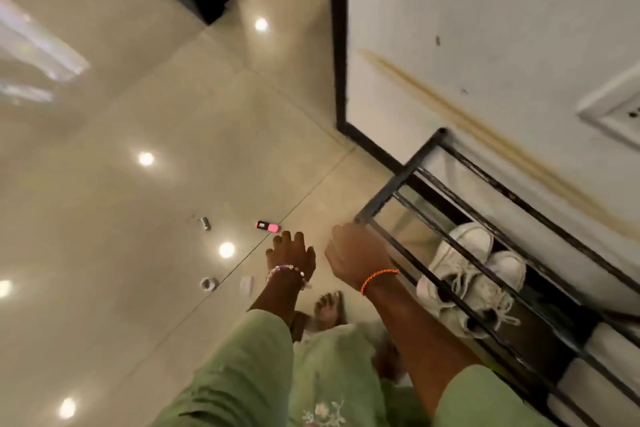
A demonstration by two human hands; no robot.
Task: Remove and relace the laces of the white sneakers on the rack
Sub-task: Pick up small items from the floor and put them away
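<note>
Floor (104,184): two small rolls (205,222), one pink item (267,226). Left hand (291,255): fingers spread, holding nothing, over the floor. Right hand (356,253): at the rack (391,191) top's near left corner; its grip cannot be told. Two white sneakers (467,274) lie side by side on a lower shelf, under the top bars, right of and below the right hand. Wall behind the rack; open floor to its left.

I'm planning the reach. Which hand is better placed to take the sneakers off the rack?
Probably the right hand: it is at the rack's front corner, nearer the sneakers. The left hand hangs over the floor, farther away.
</note>
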